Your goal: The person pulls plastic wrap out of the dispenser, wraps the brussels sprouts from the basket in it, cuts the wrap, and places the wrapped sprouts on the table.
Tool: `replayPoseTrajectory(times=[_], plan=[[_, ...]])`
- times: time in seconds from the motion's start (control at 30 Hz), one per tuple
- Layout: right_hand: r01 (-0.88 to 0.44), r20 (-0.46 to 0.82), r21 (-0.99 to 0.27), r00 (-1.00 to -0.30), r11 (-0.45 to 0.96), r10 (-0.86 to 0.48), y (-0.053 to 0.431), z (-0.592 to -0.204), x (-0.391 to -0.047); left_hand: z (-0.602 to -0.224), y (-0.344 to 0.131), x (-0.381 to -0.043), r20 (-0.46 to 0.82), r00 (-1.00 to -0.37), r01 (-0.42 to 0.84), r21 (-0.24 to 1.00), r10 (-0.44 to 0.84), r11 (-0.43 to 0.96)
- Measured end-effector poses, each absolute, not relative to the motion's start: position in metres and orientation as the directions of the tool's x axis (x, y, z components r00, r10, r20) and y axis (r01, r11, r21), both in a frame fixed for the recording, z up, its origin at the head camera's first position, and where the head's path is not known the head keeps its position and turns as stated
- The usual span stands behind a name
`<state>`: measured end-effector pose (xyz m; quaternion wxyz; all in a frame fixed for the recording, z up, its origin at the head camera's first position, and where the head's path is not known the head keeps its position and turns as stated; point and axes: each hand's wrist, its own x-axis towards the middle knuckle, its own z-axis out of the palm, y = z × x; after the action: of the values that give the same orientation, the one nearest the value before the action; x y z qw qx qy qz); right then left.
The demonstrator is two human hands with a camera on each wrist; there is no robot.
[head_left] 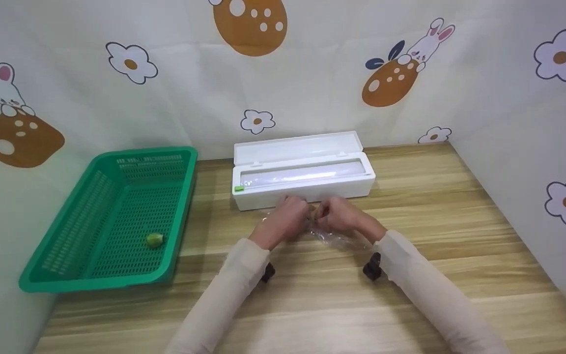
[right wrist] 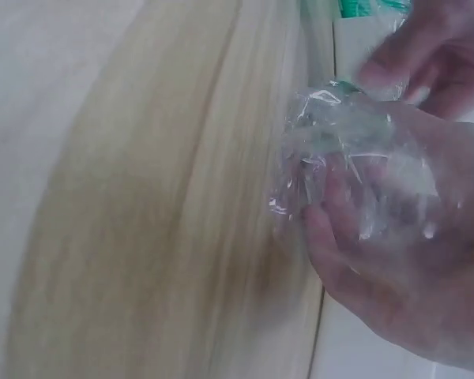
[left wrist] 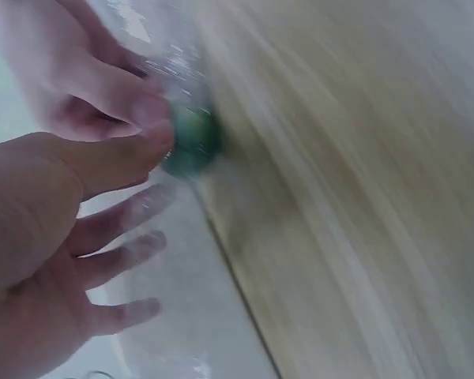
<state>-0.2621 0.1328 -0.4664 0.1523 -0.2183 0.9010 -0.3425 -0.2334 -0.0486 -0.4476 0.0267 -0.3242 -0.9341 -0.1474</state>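
My left hand (head_left: 285,219) and right hand (head_left: 339,214) meet just in front of the white film box. Between them is a small round green vegetable (left wrist: 193,142), blurred, in clear cling film (right wrist: 332,134). In the left wrist view, my left thumb and forefinger pinch the film at the vegetable's edge while the other fingers stretch out. The right hand's fingertips also pinch the film there. Loose film bunches over the right fingers and trails below that hand in the head view. Most of the vegetable is hidden by the hands and film.
The white cling film box (head_left: 307,189) stands lid up at the back, its roll visible and a green slider at its left end. To the left, a green plastic basket (head_left: 184,216) holds one small green vegetable (head_left: 155,240). A patterned cloth hangs behind the wooden table (head_left: 322,305).
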Motion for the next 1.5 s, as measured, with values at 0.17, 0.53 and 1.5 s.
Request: replayPoseTrajectory(times=[0.17, 0.53, 1.5], plan=[[-0.169, -0.186, -0.742, -0.878, 0.649, -0.442, 0.132, -0.468, -0.260, -0.442, -0.048, -0.218, 0.298, -0.789, 0.613, 0.331, 0.537, 0.717], [0.136, -0.343, -0.857, -0.870, 0.498, -0.353, 0.128, -0.477, -0.255, -0.469, -0.075, -0.209, 0.011, -0.916, 0.317, 0.634, 0.401, 0.705], [0.319, -0.419, -0.897, -0.833, 0.306, -0.361, 0.144, -0.495, -0.249, -0.492, -0.061, -0.230, 0.114, -0.905, 0.329, 0.800, 0.411, 0.502]])
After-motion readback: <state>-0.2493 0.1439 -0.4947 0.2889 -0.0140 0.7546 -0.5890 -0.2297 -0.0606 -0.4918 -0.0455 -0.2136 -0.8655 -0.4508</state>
